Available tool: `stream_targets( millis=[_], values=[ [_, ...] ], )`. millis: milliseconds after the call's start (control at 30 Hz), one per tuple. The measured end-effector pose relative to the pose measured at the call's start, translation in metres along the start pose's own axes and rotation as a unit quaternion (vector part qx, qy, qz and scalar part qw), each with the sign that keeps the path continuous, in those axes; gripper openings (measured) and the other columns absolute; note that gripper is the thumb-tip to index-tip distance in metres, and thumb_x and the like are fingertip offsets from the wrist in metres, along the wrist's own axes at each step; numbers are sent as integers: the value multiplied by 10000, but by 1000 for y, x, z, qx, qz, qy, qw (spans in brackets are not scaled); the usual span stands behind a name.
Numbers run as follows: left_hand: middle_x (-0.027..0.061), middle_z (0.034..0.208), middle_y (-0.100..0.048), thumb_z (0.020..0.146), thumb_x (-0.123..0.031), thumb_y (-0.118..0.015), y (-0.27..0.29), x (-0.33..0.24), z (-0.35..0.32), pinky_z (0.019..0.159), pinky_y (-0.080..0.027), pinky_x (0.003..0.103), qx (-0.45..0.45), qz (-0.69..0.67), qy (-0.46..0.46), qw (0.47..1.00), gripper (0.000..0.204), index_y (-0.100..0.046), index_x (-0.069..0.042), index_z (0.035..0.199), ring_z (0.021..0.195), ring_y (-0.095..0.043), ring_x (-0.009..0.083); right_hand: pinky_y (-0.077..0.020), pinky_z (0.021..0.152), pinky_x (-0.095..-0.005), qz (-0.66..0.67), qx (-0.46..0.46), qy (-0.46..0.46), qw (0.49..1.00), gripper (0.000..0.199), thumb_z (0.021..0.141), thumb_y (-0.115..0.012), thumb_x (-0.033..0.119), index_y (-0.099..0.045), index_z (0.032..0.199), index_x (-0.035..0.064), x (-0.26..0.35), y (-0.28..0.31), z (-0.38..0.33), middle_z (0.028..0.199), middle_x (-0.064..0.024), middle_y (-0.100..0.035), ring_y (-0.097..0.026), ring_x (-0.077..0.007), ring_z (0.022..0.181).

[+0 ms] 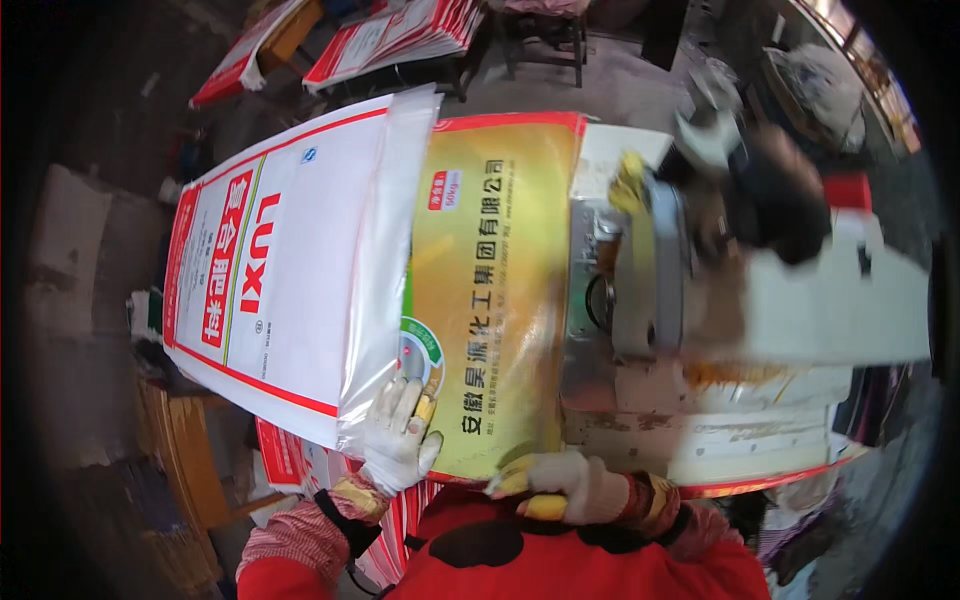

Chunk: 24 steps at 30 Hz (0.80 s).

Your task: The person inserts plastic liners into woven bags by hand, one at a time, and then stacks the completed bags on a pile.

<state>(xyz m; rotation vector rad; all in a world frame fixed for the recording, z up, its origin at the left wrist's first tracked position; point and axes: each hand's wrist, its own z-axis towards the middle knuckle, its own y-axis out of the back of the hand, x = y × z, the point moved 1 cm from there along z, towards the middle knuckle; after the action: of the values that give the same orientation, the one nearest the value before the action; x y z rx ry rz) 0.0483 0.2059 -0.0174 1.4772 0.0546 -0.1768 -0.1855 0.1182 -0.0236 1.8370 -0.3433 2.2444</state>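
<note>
A gold-yellow sack (pixel 530 230) with dark printing and a red border lies flat in front of me, its right side against a sewing machine (pixel 648 280). On its left rests a white sack (pixel 330 230) with red bands; a clear plastic liner (pixel 385 270) sticks out along its right edge. My left hand (pixel 398 440), in a white glove with yellow tape on a finger, lies with fingers stretched over the liner's near corner and the yellow sack. My right hand (pixel 575 487), gloved and taped too, has its fingers closed on the yellow sack's near edge.
The machine's dark, blurred wheel end (pixel 780 195) juts out at right above a pale worktop (pixel 830 310). Stacked white and red sacks (pixel 400 40) lie on low stands at the back, near a dark stool (pixel 545 40). A wooden frame (pixel 190 460) stands at lower left.
</note>
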Motion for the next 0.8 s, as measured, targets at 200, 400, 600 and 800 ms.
stream_targets(
  millis=[200, 400, 600, 800],
  values=[
    [182, 1157, -481, 623, -203, -595, 3, 15, 0, 901, -383, 490, -9, -34, 37, 999, 337, -594, -12, 900, 1067, -455, 364, -418, 769, -379, -423, -150, -167, 878, 303, 693, -608, 208, -587, 974, 97, 34, 33, -23, 1037, -99, -554, -519, -285, 908],
    [179, 1119, -520, 651, -169, -569, 14, 16, 11, 910, -384, 454, -1, -95, 31, 995, 331, -587, -7, 939, 1039, -495, 344, -408, 760, -445, -519, 27, -156, 840, 420, 605, -625, 232, -557, 1005, 124, 21, 60, -55, 1095, -79, -516, -503, -317, 931],
    [123, 1123, -523, 663, -136, -549, -3, 5, -21, 845, -418, 420, -34, -3, 61, 998, 254, -578, -18, 886, 1036, -490, 298, -446, 734, -490, -562, 13, -166, 810, 519, 699, -598, 327, -497, 1178, 154, 0, 54, -92, 1115, -181, -490, -512, -389, 928],
    [160, 1221, -457, 753, -149, -527, -47, -80, -52, 919, -370, 416, -211, 109, 326, 915, 310, -526, 1, 1025, 1020, -473, 336, -293, 974, -470, -545, 185, -96, 812, 600, 691, -633, 342, -462, 1215, 105, 14, 69, -100, 1188, -199, -440, -341, -412, 1155]
  ],
)
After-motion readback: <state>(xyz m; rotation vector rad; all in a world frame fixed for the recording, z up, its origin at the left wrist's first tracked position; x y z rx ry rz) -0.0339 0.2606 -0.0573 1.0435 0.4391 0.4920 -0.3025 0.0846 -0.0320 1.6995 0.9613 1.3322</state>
